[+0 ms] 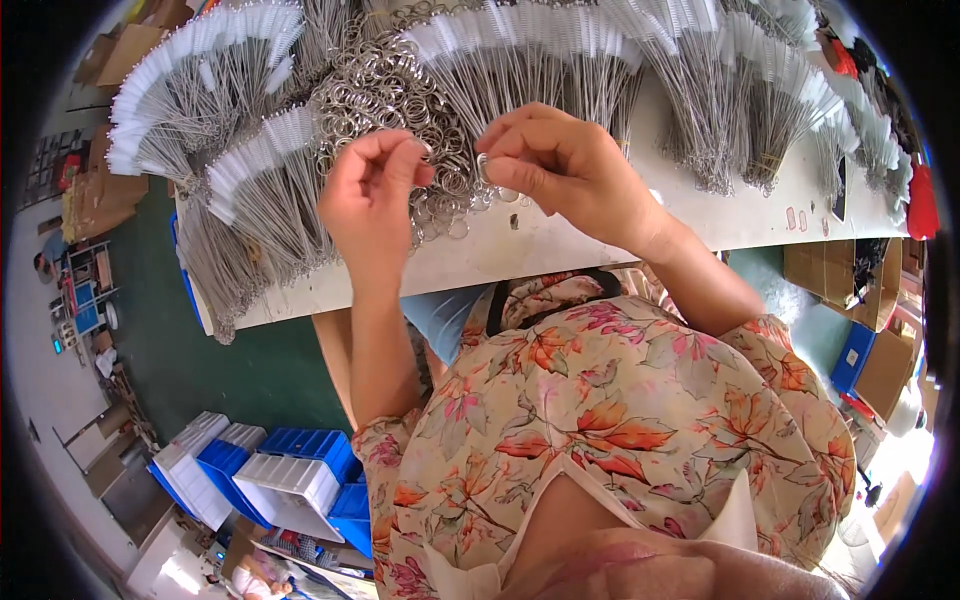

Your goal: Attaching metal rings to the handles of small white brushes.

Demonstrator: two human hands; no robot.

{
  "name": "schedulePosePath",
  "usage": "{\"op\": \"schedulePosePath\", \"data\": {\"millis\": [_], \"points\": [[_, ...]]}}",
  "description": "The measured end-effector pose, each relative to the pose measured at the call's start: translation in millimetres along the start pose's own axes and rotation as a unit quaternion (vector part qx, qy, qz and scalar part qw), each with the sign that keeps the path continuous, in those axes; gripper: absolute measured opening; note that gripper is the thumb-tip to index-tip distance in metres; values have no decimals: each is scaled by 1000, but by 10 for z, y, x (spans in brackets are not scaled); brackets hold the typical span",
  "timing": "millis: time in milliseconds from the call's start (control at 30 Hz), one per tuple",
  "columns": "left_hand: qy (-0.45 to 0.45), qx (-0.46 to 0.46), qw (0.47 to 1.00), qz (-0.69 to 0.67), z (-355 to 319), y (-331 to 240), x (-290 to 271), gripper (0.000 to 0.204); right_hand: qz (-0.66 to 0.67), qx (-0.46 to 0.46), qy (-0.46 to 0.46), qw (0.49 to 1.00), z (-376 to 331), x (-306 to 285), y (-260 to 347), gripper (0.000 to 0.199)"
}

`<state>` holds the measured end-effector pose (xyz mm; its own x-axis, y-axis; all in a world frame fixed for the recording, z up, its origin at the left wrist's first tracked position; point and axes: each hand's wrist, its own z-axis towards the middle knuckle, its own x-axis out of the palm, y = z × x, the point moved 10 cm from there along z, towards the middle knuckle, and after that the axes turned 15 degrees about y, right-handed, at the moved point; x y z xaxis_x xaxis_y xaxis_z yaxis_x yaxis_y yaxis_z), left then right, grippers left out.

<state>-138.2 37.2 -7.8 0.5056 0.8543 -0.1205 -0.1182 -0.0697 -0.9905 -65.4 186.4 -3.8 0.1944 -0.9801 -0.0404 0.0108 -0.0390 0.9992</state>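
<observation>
My left hand (368,195) and my right hand (565,165) are raised over the white table (560,250), fingertips almost meeting. The right thumb and fingers pinch a small metal ring (484,166). The left fingers are curled and pinched together close to it; what they hold is hidden. Directly behind both hands lies a heap of loose metal rings (395,95). Bundles of thin wire brushes with white bristle tips (250,170) fan out across the table on the left, and more such bundles (700,70) spread on the right.
Blue and white plastic bins (280,475) are stacked on the green floor at the lower left. Cardboard boxes (875,290) stand at the right beside the table. More boxes and clutter line the far left wall. My flowered shirt fills the lower middle.
</observation>
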Motion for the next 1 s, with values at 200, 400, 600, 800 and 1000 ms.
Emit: {"op": "schedulePosePath", "data": {"millis": [200,400,600,800,1000], "points": [[-25,77,996,-39,-210,-237,181,7,57,-56,12,997,14,210,226,11],[101,69,966,-228,-271,-236,213,15,-294,-292,-61,908,-252,369,720,13],[163,101,978,-82,-413,-580,201,30,-421,-383,-16,822,-402,623,825,17],[50,201,973,97,-582,-765,75,36,186,19,51,981,-29,340,234,14],[13,284,941,185,-623,-913,154,36,289,56,82,952,35,508,140,21]]}}
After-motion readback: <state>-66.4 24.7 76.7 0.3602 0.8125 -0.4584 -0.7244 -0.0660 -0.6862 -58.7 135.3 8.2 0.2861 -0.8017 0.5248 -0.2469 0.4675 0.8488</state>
